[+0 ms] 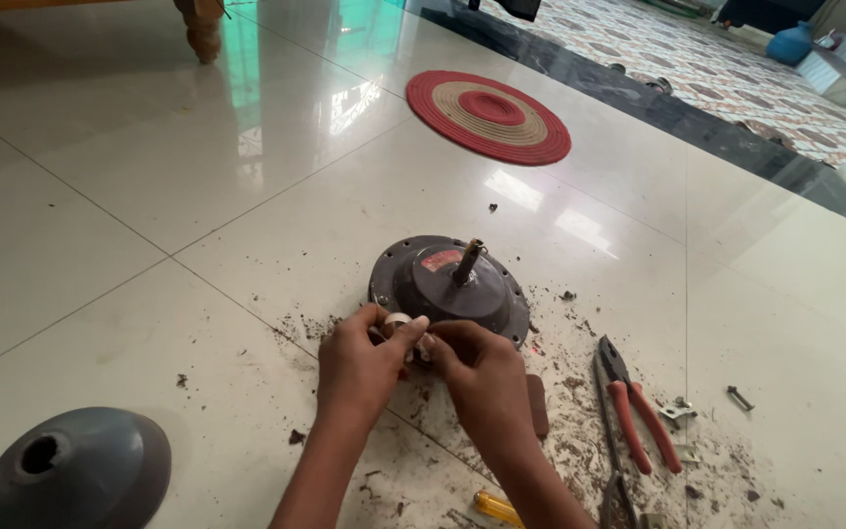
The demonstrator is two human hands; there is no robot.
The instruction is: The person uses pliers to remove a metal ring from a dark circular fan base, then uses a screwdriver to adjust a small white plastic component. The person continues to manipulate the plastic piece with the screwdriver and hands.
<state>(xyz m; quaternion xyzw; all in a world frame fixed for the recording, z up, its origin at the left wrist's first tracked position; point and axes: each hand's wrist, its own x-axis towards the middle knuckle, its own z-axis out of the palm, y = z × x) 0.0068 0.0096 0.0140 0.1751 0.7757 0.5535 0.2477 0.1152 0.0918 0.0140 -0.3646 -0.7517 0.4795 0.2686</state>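
Observation:
A dark grey round motor housing [443,284] with a rusty shaft [467,262] sticking up lies on the tiled floor. My left hand [359,364] and my right hand [482,377] meet at its near rim. Between their fingertips they pinch a small pale roll, like tape [399,320]. What lies under the fingers is hidden.
Red-handled pliers [638,416] lie to the right among dirt, small screws and a bolt [738,398]. A grey dome-shaped cover [75,470] sits at the lower left. A yellow screwdriver handle [494,507] lies near my right forearm. A round red and tan mat [489,116] lies farther off.

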